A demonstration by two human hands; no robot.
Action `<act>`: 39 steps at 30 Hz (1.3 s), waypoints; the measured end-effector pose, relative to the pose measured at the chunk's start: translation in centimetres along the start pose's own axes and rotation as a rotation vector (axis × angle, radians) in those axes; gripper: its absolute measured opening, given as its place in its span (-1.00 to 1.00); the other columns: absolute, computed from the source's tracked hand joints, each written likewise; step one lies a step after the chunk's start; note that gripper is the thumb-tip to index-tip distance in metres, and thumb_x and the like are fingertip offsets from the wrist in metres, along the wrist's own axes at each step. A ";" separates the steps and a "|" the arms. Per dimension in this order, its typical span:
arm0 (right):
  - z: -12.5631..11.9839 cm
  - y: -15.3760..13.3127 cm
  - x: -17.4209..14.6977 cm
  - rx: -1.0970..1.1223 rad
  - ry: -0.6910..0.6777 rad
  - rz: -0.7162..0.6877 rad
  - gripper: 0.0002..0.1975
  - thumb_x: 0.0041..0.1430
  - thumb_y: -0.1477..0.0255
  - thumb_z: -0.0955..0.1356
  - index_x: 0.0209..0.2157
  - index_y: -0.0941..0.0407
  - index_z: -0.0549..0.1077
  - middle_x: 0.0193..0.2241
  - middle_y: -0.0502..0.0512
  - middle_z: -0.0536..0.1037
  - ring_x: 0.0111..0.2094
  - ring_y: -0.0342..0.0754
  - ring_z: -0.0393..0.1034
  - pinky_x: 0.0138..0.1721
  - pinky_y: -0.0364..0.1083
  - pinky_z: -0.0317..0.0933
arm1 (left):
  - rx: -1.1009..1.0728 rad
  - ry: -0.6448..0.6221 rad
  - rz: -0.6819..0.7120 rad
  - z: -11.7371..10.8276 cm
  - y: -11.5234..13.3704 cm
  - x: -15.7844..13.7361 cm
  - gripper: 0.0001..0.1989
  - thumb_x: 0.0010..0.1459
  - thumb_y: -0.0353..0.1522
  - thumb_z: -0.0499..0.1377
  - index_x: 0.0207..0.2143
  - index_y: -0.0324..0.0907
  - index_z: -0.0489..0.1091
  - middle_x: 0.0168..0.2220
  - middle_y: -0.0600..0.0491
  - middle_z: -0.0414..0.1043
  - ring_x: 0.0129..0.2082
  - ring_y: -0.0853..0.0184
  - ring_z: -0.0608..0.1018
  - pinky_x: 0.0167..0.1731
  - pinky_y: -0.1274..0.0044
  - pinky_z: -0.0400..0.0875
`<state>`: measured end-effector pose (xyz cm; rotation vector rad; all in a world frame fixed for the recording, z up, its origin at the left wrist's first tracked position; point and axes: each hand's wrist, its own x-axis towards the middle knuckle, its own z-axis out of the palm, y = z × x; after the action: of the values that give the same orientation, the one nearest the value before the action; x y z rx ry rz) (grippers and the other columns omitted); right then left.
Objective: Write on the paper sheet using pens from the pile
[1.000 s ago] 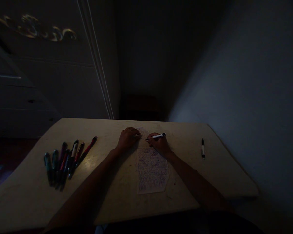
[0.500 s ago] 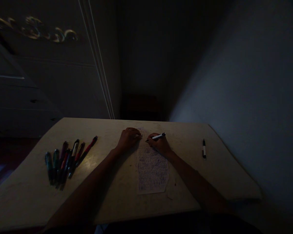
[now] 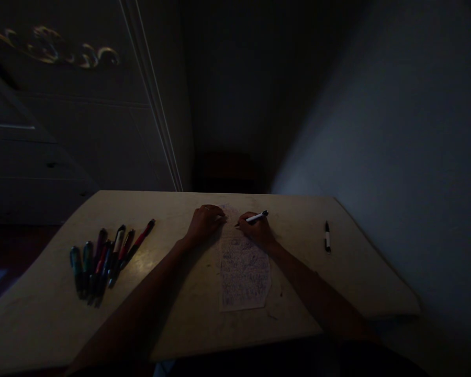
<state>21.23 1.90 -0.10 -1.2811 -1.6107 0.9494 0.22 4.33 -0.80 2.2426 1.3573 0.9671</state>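
Observation:
A long sheet of paper (image 3: pixel 243 285), covered in dark handwriting, lies on the table. My right hand (image 3: pixel 258 230) rests over its upper right part, fingers closed round a white and black pen (image 3: pixel 255 218). The pen slants, its tip at the paper's surface and its back end up to the right. My left hand (image 3: pixel 205 222) lies at the sheet's upper left edge, fingers bent loosely with the tips touching the paper and the thumb a little apart. Dim light hides the finer finger detail.
Several pens (image 3: pixel 102 264) in various colours lie bunched on the left of the pale table (image 3: pixel 188 324). One more black and white pen (image 3: pixel 327 238) lies at the right. A cabinet (image 3: pixel 82 136) stands behind on the left, a wall (image 3: pixel 408 157) on the right.
My right hand and its pen have shifted very slightly, the pen's back end a little higher. My left hand stays at the paper's edge. The whole view has shifted slightly.

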 end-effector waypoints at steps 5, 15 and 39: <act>0.0 0.1 -0.1 0.042 0.056 0.054 -0.79 0.02 0.24 0.35 -0.47 0.10 0.45 -0.70 -0.07 0.40 -0.70 -0.17 0.24 -0.66 -0.19 0.10 | -0.004 -0.004 0.033 0.0 -0.2 0.0 -0.81 0.14 -0.26 0.21 -0.26 -0.11 0.58 -0.17 -0.02 0.59 -0.10 0.16 0.55 -0.03 0.32 0.39; 0.0 0.2 -0.1 -0.049 0.015 0.021 -0.80 0.06 0.27 0.35 -0.46 0.12 0.48 -0.71 -0.06 0.42 -0.66 -0.15 0.32 -0.61 -0.20 0.15 | 0.011 -0.021 0.007 0.2 -0.2 -0.1 -0.82 0.15 -0.26 0.21 -0.24 -0.09 0.57 -0.14 -0.03 0.58 -0.07 0.15 0.53 0.00 0.30 0.37; -0.1 0.2 0.1 -0.169 0.000 -0.064 -0.81 0.05 0.31 0.33 -0.49 0.11 0.49 -0.59 -0.02 0.49 -0.55 -0.13 0.34 -0.48 -0.17 0.19 | 0.009 -0.009 0.018 -0.1 0.0 0.2 -0.81 0.14 -0.29 0.18 -0.28 -0.13 0.56 -0.19 -0.02 0.59 -0.12 0.17 0.55 -0.01 0.32 0.38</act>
<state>21.38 2.02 -0.21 -1.3344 -1.7516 0.7875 0.27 4.48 -0.65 2.2670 1.3419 0.9581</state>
